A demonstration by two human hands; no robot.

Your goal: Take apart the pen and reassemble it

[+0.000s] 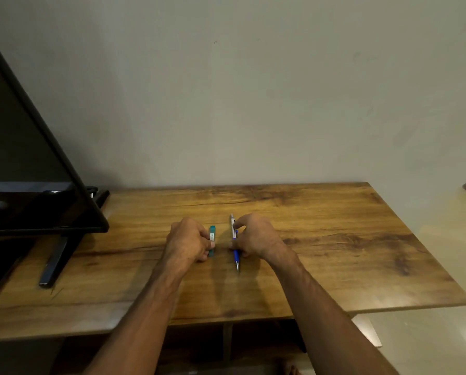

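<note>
A white pen (235, 240) with a blue grip and a metal tip lies lengthwise on the wooden table (334, 239), tip toward me. My right hand (256, 236) pinches its barrel from the right with thumb and fingertips. A small teal rectangular case (212, 240) lies just left of the pen. My left hand (188, 240) holds that case from the left, fingers curled around its near end. Both objects rest on the table surface, a short gap between them.
A black monitor (23, 158) on a black stand (56, 263) fills the left side of the table. A plain wall rises behind the table's far edge. The table's right edge drops to a pale floor (429, 334).
</note>
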